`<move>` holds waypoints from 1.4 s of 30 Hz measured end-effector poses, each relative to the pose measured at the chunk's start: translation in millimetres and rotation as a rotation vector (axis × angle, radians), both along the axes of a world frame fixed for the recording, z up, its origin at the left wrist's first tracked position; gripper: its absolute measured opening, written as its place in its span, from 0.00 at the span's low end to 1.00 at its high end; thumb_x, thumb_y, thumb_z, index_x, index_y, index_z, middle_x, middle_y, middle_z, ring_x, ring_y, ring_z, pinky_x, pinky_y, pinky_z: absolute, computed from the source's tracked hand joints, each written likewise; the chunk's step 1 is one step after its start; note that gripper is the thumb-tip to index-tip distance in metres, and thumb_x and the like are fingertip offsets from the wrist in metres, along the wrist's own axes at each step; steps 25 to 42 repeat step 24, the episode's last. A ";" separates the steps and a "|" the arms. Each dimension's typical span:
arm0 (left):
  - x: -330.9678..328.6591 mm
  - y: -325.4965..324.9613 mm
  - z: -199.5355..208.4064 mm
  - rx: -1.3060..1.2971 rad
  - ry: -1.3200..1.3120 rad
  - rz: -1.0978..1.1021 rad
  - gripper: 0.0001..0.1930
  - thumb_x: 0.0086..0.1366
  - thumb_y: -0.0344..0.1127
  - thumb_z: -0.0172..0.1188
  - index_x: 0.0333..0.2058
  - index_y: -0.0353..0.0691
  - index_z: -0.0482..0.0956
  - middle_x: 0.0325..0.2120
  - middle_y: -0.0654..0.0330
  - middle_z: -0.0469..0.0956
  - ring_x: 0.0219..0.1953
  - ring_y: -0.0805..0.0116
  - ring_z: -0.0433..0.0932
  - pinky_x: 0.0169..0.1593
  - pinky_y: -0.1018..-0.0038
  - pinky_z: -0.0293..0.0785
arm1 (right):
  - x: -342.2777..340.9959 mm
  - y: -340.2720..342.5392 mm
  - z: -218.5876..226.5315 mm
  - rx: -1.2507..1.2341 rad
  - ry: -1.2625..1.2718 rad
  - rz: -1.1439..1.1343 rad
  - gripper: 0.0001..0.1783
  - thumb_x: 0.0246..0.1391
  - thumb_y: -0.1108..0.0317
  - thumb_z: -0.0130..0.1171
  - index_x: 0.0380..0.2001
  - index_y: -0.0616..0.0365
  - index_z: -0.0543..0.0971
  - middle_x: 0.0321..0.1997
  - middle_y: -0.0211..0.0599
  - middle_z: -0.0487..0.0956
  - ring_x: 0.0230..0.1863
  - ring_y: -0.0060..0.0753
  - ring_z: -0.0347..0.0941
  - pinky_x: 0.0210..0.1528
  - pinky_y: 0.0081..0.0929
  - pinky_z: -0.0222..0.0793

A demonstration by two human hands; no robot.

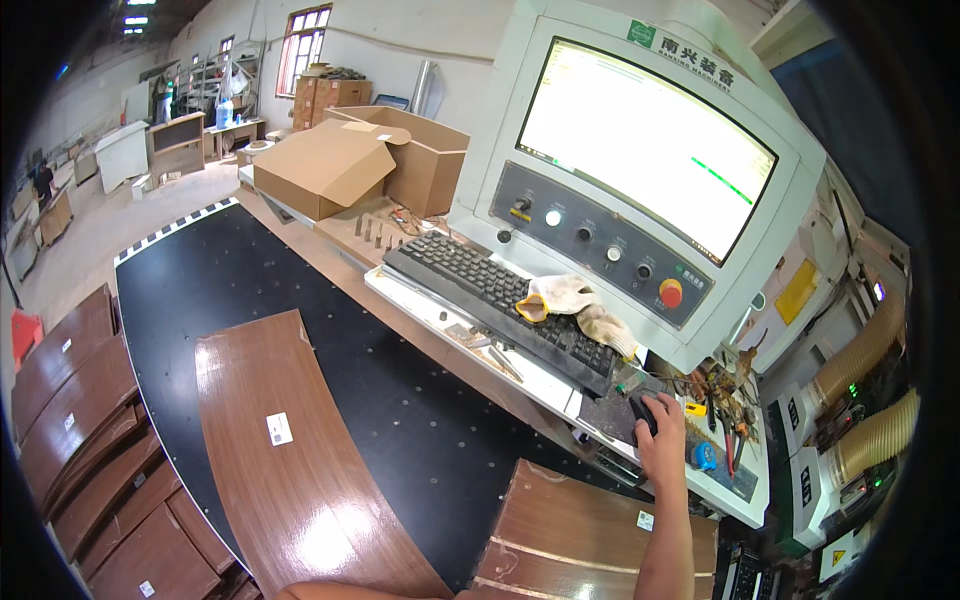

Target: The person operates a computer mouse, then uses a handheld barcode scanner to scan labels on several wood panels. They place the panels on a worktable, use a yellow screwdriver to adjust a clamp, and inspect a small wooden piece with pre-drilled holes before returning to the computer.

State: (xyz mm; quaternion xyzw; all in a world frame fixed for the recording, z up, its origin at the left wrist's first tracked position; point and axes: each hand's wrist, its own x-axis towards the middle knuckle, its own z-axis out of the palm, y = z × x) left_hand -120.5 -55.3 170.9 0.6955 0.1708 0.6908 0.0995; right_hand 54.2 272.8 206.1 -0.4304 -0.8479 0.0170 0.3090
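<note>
My right hand rests over a black computer mouse, fingers curled on it, on the shelf to the right of a black keyboard. A pair of white work gloves with yellow cuff trim lies across the keys. Above the keyboard stands a machine console with a lit screen and a row of knobs, buttons and a red emergency stop button. Only a strip of my left arm shows at the lower edge; its hand is out of view.
A brown wood-grain panel with a white label lies on the black table. More panels lie near my right forearm, others are stacked at left. Beside the mouse sit a blue tape measure and pliers. An open cardboard box stands behind.
</note>
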 end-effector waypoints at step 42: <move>10.2 -15.0 16.0 -0.074 0.113 -0.143 0.13 0.60 0.28 0.72 0.40 0.35 0.78 0.34 0.51 0.82 0.27 0.58 0.84 0.24 0.70 0.79 | 1.3 3.6 -6.1 0.051 0.042 -0.061 0.23 0.51 0.71 0.60 0.53 0.59 0.82 0.64 0.53 0.72 0.64 0.61 0.68 0.69 0.48 0.64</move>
